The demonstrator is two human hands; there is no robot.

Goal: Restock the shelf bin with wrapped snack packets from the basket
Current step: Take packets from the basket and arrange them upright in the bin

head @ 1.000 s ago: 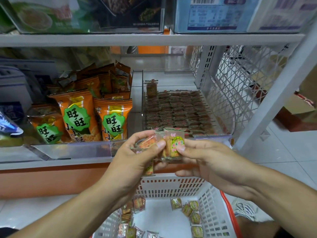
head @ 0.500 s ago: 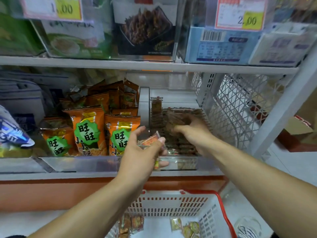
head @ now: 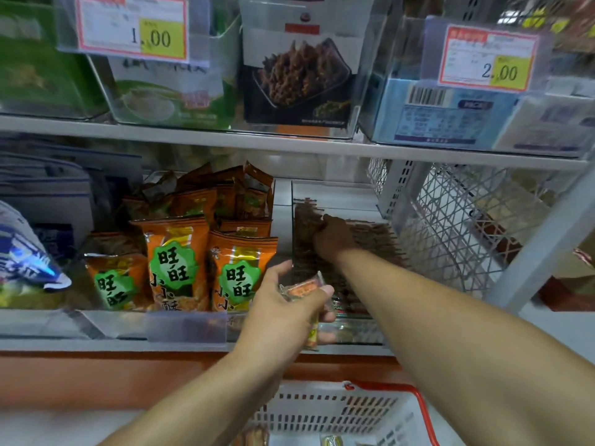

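Head camera: left hand pinches several wrapped snack packets before the clear shelf bin; right hand, fingers curled, reaches among the bin's packets; grip unclear. White basket sits below.

Orange bags with green splash badges left of the clear bin; brown packets inside it. White slotted basket, red rim, below. Price tags above: white, red-bordered, yellow blocks.

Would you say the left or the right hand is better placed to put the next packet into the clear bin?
Probably the left hand: it grips wrapped packets at the clear bin front, while the right hand is deep inside over the rows.
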